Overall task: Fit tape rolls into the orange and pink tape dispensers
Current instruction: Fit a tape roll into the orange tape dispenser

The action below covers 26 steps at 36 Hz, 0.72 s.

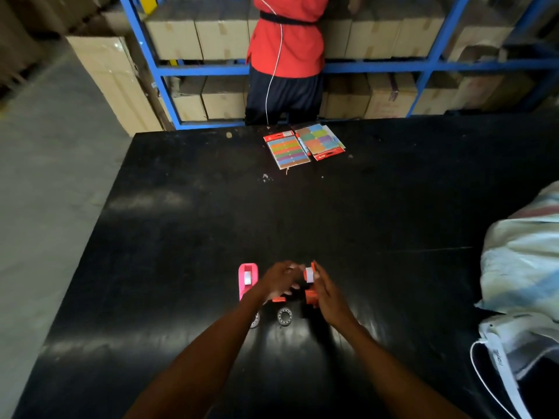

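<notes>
Both hands are low over the black table (181,237), close together. The right hand (328,293) is wrapped around the orange tape dispenser (311,294), which is tipped up off the table, with a white tape roll (309,274) sitting at its upper end right by the fingertips. The left hand (279,281) is just beside it, fingers curled toward that roll; it's blurry, so can't tell if it's actually gripping anything. There's a small orange bit (279,299) under the left palm, too blurred to say what it is.

Just left of the left hand the pink tape dispenser (248,279) lies flat on the table with a white roll already in it. Nearer the wrists, two spare tape rolls (284,316) sit flat, one half hidden under the left forearm.

Way past the hands at the far edge are two packs of coloured sticky tabs (289,151) with a marker (303,145) between them.
</notes>
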Each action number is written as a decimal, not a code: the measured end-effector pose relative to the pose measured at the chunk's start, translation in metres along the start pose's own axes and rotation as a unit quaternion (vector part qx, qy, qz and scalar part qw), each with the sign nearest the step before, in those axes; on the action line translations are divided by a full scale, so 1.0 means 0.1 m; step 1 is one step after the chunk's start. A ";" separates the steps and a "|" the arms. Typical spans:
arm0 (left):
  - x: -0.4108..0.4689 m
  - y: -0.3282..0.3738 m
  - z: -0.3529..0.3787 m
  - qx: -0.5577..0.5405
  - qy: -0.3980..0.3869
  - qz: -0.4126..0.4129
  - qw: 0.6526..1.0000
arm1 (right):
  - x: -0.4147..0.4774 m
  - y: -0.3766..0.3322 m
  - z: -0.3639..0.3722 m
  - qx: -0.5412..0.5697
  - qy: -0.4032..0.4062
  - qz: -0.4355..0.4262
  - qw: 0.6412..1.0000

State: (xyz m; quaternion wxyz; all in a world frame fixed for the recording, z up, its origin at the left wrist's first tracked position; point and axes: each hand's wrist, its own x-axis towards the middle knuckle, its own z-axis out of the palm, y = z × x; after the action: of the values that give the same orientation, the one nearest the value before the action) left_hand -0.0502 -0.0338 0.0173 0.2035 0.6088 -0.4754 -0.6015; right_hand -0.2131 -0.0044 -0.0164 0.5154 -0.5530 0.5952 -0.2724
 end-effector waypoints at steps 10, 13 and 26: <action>-0.31 0.07 0.09 -0.034 -0.022 0.053 0.998 | -0.21 0.00 -0.04 0.008 0.011 -0.036 0.999; -0.32 0.06 0.11 -0.039 -0.001 0.050 0.998 | -0.24 0.02 -0.10 0.005 0.031 -0.033 0.999; -0.03 -0.32 0.48 0.257 0.082 0.115 0.956 | -0.15 0.24 -0.57 -0.003 0.086 -0.017 0.996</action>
State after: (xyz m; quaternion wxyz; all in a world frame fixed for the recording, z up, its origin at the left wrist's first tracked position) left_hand -0.0835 -0.0006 -0.0164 0.1463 0.6290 -0.6627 -0.3791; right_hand -0.2770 0.0012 -0.0150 0.4555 -0.5393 0.6289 -0.3257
